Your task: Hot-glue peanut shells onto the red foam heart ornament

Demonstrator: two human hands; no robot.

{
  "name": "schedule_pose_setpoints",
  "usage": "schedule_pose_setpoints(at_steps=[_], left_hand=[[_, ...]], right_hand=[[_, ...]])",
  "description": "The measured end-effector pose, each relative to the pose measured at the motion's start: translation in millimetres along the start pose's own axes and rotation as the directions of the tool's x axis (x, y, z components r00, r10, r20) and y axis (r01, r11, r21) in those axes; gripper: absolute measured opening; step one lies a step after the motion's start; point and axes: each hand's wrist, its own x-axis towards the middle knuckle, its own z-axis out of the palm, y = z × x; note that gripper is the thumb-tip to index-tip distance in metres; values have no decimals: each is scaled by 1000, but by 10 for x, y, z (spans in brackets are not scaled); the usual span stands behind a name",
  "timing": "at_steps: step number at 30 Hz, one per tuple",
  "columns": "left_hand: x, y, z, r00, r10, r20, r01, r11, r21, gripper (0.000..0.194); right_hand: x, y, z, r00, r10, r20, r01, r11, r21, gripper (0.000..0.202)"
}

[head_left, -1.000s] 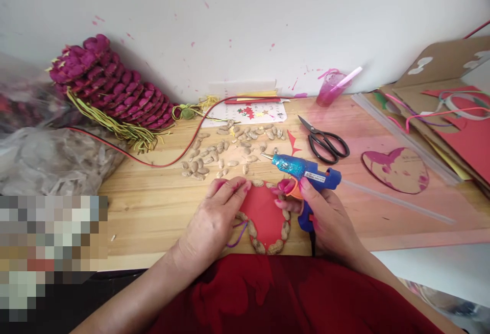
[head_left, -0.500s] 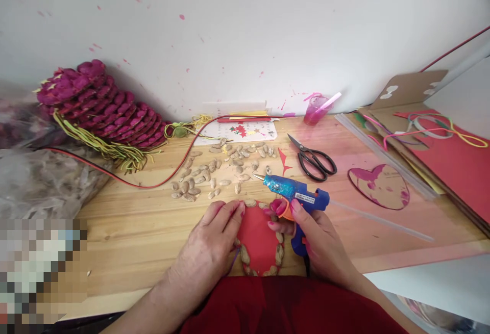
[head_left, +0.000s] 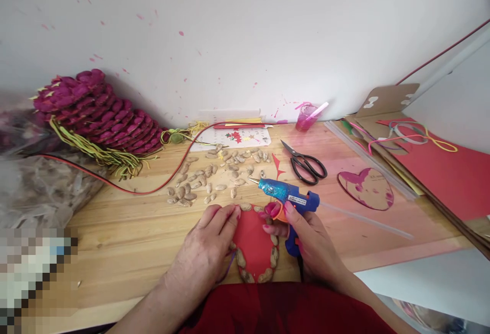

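A red paper piece (head_left: pixel 253 242) edged with peanuts in their shells (head_left: pixel 274 257) is seen lying flat on a wooden table (head_left: pixel 126 242), at the near edge, close against red clothing (head_left: pixel 264 308). Its upper left rim is pressed by the left hand (head_left: pixel 214 234), whose fingers are bent and drawn together at the tips; whether anything is pinched between them cannot be told. A purple cord (head_left: pixel 230 260) is partly hidden beside that hand.

A blue hot glue gun (head_left: pixel 285 195) is grasped in the right hand (head_left: pixel 306 232), with fingers curled around its handle and orange trigger (head_left: pixel 281 212). Its metal nozzle is pointed left, above the table, and a clear glue stick (head_left: pixel 367 221) is seen extending from its back. The fingertips of this hand are held over the upper right rim of the red piece.

Beyond the hands, loose peanuts (head_left: pixel 199 181) are scattered. Black-handled scissors (head_left: pixel 306 163) are laid open to their right, and a heart-shaped cardboard piece (head_left: pixel 365 189) is placed farther right.
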Motion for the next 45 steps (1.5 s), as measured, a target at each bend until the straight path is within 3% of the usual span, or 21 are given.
schedule_pose_setpoints(at_steps=[11,23,28,34,40,45], left_hand=[[80,12,-91,999,38,14,-38,999,6,55],[71,28,-94,999,-17,44,15,999,51,50],[100,46,-155,995,-84,43,82,995,59,40],[206,37,-281,989,-92,118,92,996,9,26],[186,43,-223,992,-97,82,95,995,32,28],[167,59,-203,988,-97,116,93,995,40,34]], right_hand=[[-12,-1,23,1000,-24,-15,25,998,54,32],[-9,-28,64,998,-43,-35,44,998,49,33],[-10,-24,69,999,-35,-41,37,998,54,35],[5,-8,71,997,-71,-37,73,996,52,32],[-3,-13,68,997,-64,-45,67,996,52,32],[-8,-25,74,998,-55,-44,57,997,50,33]])
